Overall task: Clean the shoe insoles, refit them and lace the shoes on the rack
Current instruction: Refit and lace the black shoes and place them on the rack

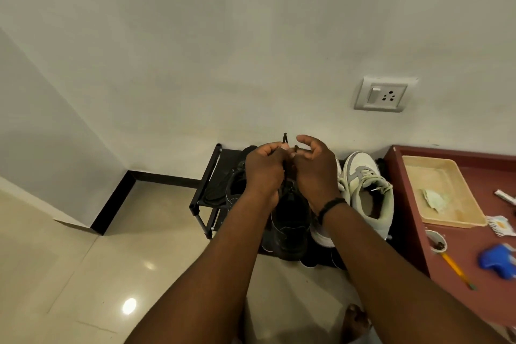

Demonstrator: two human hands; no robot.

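Both hands meet above a black shoe (289,220) that stands on the top shelf of a low black rack (208,176) against the wall; the left hand (265,169) has its grip closed on a black lace (285,138), whose end sticks up above the fingertips; the right hand (314,167) pinches the lace between thumb and a finger just beside the left, its other fingers loosely curled above; a dark band circles the right wrist. A second black shoe (237,187) lies on the rack to the left, partly hidden by the left hand; a pale green and grey sneaker (368,193) stands just beside the black shoe on the right, its laces loose. Further right a dark red surface (413,204) carries a beige tray (444,195) with a crumpled cloth (434,200) in it, a small cup (437,241), a pencil (458,271) and a blue object (497,261); a wall socket (382,95) sits above the shoes; the floor is glossy tile.
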